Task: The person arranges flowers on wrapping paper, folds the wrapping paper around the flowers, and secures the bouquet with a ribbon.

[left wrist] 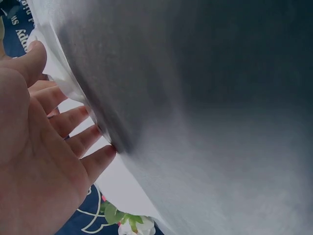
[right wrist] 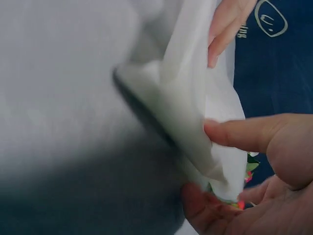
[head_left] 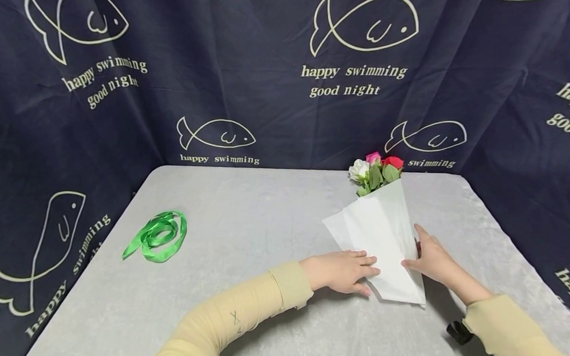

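A bouquet of white, pink and red roses [head_left: 374,169] with green leaves lies on the right part of the table, wrapped in white paper [head_left: 384,229]. My left hand [head_left: 344,271] rests its extended fingers on the left side of the wrapping. In the left wrist view, its fingertips [left wrist: 108,151] touch the paper's edge. On the other side, my right hand [head_left: 434,259] holds the wrapping's right edge, thumb [right wrist: 230,134] on top of the paper and fingers [right wrist: 195,203] around its side. The flower stems are hidden inside the paper.
A loosely coiled green ribbon [head_left: 159,237] lies at the left of the grey table [head_left: 248,217]. Beside the right sleeve is a small black object [head_left: 459,332]. A dark blue curtain [head_left: 269,55] printed with fish hangs behind and along both sides.
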Available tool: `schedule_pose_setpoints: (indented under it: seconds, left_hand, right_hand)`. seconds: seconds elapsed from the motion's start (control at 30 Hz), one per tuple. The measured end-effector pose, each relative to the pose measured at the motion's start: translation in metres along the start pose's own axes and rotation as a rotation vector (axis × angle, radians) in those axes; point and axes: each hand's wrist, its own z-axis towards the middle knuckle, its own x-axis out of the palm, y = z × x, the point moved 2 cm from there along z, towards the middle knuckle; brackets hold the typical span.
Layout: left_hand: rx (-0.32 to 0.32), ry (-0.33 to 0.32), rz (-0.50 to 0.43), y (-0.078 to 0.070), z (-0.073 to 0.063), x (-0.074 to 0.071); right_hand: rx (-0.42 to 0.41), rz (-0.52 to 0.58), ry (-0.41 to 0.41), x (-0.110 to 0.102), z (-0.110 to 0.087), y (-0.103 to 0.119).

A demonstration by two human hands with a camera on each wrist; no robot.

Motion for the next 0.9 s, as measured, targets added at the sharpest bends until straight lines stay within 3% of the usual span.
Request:
schedule_pose_setpoints:
  seconds: [0.17,0.3,0.4,0.5,0.9]
  left_hand:
    - [-0.002,0.003,0.016,-0.001,0.000,0.000]
    - [-0.004,-0.001,0.021,-0.001,0.001,0.000]
    - [-0.008,-0.001,0.020,-0.001,0.001,0.000]
    - [-0.010,0.000,0.015,-0.001,0.001,0.001]
    - [0.016,-0.014,0.003,0.001,-0.001,0.001]
  right_hand:
    - [-0.275,-0.055,-0.082,0.002,0.001,0.002]
    - [-0.527,-0.149,-0.075,0.006,0.004,0.004]
    - [-0.639,-0.209,-0.068,0.009,0.006,0.003]
    - [-0.676,-0.238,-0.064,0.012,0.008,0.001]
    - [-0.653,-0.225,-0.022,0.019,0.013,-0.008]
